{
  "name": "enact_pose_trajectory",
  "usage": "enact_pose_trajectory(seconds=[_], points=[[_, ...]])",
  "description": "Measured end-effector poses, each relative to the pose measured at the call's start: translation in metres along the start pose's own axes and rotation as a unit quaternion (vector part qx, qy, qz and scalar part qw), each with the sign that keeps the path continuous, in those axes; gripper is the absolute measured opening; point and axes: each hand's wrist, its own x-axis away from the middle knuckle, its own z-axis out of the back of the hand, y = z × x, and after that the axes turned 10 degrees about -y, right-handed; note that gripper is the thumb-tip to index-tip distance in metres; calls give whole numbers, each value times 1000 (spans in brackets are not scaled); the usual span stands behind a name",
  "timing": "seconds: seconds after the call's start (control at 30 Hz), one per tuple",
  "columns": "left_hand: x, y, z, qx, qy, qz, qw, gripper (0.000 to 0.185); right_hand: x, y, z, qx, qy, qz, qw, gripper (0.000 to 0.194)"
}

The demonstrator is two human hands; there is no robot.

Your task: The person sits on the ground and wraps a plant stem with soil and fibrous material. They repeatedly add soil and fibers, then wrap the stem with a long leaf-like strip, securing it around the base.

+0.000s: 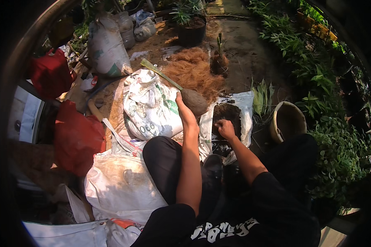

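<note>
My left hand [188, 115] holds up a brown, rounded root ball [193, 101], with its palm and thumb against the near side. A single long green stalk [160, 73] slants from the ball to the upper left. My right hand [225, 129] is down at the dark loose soil [227, 111], its fingers curled and touching it. Whether it has soil pinched in it is hidden. That soil lies on a flattened white woven sack [247, 100] in front of my feet. Left of the ball stands a filled white woven sack [151, 108] bearing print.
Beyond the ball lies a heap of brown coconut fibre [193, 66], beside a fibre-wrapped ball with cut stems [220, 63]. Cut leaves [262, 95] and an old bucket [289, 120] are at right. A black plant pot [191, 34], red bags [77, 136] and leafy plants [337, 151] surround the area.
</note>
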Motion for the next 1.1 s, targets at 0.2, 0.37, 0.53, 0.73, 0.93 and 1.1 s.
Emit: enact_pose_trajectory(seconds=[0.2,0.37,0.53,0.73,0.93,1.1], points=[[-24,-23,17,-27,2,-15,1000,77,-12,13,63,-34,119,-86,989,19],[-27,-25,16,-53,55,-43,996,73,-11,-7,76,125,309,-32,942,34],[-29,-28,17,-43,36,-25,998,72,-6,10,59,149,128,-70,978,28],[-33,-32,24,-23,20,-17,999,69,14,1,18,165,-36,42,985,35],[-21,-18,22,21,-41,26,999,79,20,21,-24,193,-57,2,980,25],[-19,-20,7,5,-29,19,999,73,15,71,-21,121,-12,9,993,16]])
